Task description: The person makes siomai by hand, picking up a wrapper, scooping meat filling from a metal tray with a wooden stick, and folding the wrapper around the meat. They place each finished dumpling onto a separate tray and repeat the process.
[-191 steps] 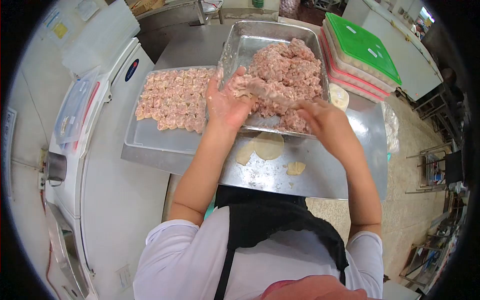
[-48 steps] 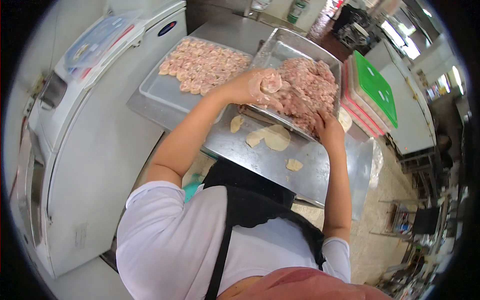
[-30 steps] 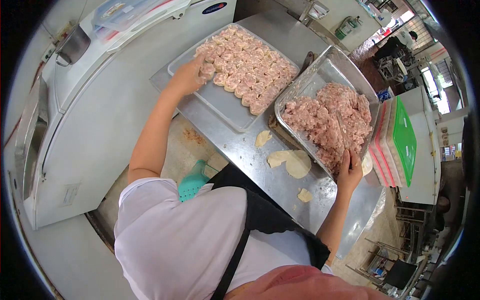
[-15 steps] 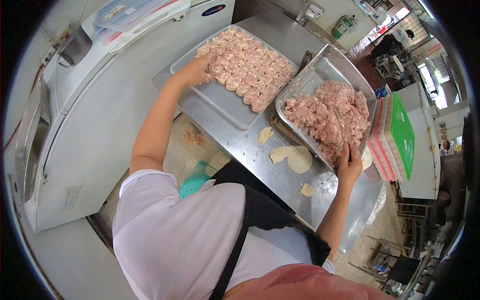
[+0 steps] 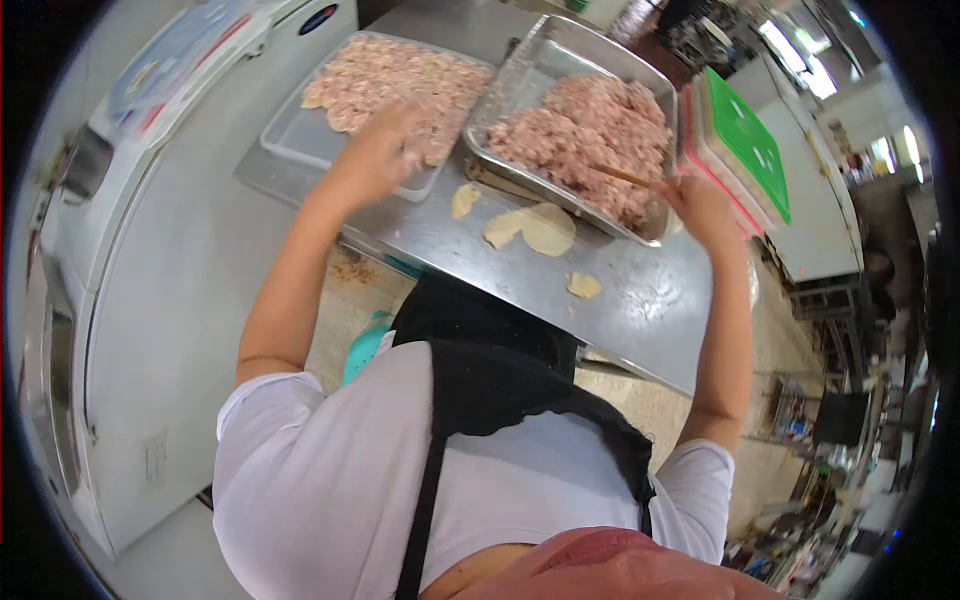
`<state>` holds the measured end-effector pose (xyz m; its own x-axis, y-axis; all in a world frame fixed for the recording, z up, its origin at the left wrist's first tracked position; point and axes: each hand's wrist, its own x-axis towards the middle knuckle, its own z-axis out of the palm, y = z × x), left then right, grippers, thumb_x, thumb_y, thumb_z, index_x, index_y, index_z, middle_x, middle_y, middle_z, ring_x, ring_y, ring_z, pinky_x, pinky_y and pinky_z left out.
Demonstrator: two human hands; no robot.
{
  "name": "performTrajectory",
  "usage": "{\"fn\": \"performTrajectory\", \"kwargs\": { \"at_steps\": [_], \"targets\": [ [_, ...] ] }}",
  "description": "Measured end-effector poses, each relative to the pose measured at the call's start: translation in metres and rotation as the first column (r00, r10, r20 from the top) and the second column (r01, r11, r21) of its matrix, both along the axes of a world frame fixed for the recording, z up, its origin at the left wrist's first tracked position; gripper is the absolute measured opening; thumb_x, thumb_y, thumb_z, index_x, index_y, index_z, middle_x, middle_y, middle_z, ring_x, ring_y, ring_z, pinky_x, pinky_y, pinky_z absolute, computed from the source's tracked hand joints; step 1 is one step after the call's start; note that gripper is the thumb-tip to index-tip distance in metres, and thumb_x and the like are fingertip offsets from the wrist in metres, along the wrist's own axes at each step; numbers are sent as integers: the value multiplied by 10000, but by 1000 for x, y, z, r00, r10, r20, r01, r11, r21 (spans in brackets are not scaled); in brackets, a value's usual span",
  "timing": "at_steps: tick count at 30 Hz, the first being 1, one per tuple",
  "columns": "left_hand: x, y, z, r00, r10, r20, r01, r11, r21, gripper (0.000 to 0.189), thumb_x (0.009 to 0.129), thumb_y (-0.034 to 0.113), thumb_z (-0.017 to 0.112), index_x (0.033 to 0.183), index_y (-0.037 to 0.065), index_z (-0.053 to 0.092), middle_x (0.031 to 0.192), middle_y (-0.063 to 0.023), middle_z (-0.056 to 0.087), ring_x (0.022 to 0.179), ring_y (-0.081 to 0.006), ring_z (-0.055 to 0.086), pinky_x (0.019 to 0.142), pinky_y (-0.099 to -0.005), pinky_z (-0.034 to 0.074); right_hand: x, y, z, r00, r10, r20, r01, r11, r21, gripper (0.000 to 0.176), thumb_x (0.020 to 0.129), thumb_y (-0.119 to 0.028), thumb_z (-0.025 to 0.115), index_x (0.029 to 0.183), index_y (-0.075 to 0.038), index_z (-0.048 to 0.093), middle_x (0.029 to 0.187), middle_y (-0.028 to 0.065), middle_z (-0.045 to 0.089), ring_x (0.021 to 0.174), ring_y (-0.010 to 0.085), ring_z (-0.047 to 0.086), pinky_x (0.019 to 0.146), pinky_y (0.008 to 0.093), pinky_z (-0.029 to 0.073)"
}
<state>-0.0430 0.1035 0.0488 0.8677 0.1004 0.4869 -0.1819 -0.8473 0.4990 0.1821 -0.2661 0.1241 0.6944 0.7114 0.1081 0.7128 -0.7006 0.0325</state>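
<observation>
Green-lidded boxes (image 5: 745, 140) (pink-rimmed stack) by steel table (image 5: 650, 310); white freezer (image 5: 170, 280) opposite.

Stainless-steel counter (image 5: 640, 300) runs diagonally across the view. A white chest freezer (image 5: 170, 280) stands just beside its left end, with clear lidded boxes (image 5: 160, 70) on its lid. A second white chest unit (image 5: 830, 240) sits at right. The floor (image 5: 780, 440) is pale and speckled. Metal-framed racks (image 5: 815, 420) line the right edge. Daylight comes from a bright opening (image 5: 785, 35) at top right.

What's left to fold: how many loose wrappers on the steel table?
4 wrappers: one below the left hand, two overlapping before the meat pan, one nearest the apron. Stacked ones may hide.
</observation>
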Motion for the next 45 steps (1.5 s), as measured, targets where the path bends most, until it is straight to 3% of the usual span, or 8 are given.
{"fn": "performTrajectory", "kwargs": {
  "at_steps": [5, 8, 12, 24, 27, 30, 33, 45],
  "targets": [
    [39, -105, -15, 871, -491, -34, 486, 869, -98, 365, 795, 128, 636, 1149, 60, 581, 1190, -140, 570, 1171, -342, 506, 1006, -403, 396, -10, 6, 17, 948, -100, 301, 185, 945, -269, 714, 714, -742, 554, 691, -40, 681, 707, 176, 659, 691, 341, 665, 628, 459, 518],
    [69, -140, -47, 818, -523, -238, 518, 851, -90, 347, 807, 166, 651, 1134, 64, 592, 1100, -146, 576, 1072, -335, 543, 948, -411, 430, -37, 11, -44, 914, 143, 379, -15, 947, -322, 161, 777, -187, 583, 713, -97, 700, 679, 122, 661, 664, 306, 674, 551, 404, 516],
    [76, -136, -92, 906, -422, -42, 424, 898, 119, 254, 832, 180, 641, 1049, 48, 635, 988, -154, 583, 955, -336, 567, 871, -414, 458, -69, -9, -4, 925, 179, 337, -69, 947, -314, 211, 808, -177, 581, 644, -76, 668, 662, 134, 651, 608, 297, 660, 522, 422, 508],
    [50, -96, -44, 983, -172, -66, 112, 842, -528, 180, 913, 190, 586, 966, 25, 634, 937, -72, 653, 898, -156, 613, 776, -284, 479, -48, 14, -17, 915, 269, 300, -143, 913, -382, 211, 848, -272, 565, 748, -110, 657, 678, 86, 647, 605, 270, 649, 510, 397, 506],
    [54, -86, -53, 958, -278, 67, 158, 320, -934, 372, 932, 324, 586, 1077, -18, 592, 940, -78, 641, 856, -120, 572, 739, -276, 469, -16, 23, 4, 927, 174, 333, -71, 951, -299, 213, 846, -255, 563, 736, -95, 652, 684, 95, 647, 625, 260, 660, 517, 387, 521],
    [42, -87, -39, 984, -155, -90, 64, 774, -630, 401, 921, 318, 600, 1137, -19, 581, 1036, -106, 650, 908, -122, 568, 766, -275, 471, -1, 31, -25, 890, 156, 429, -54, 969, -240, 219, 820, -234, 579, 693, -78, 664, 709, 92, 667, 643, 253, 675, 518, 395, 519],
    [35, -81, -32, 943, -233, -239, 51, 808, -586, 369, 926, 273, 589, 1201, 28, 600, 1098, -116, 638, 963, -167, 608, 821, -283, 489, -23, 38, -55, 875, 289, 389, -153, 926, -346, 254, 875, -268, 552, 727, -91, 657, 692, 80, 651, 610, 250, 653, 487, 387, 501],
    [39, -83, -42, 865, -495, 82, 357, 491, -795, 339, 896, 303, 606, 1084, 24, 645, 1048, -76, 677, 994, -158, 610, 877, -300, 469, -9, 88, -57, 833, 359, 420, -229, 916, -330, 313, 890, -352, 563, 717, -103, 643, 695, 92, 640, 602, 255, 650, 486, 391, 497]
  ]
}}
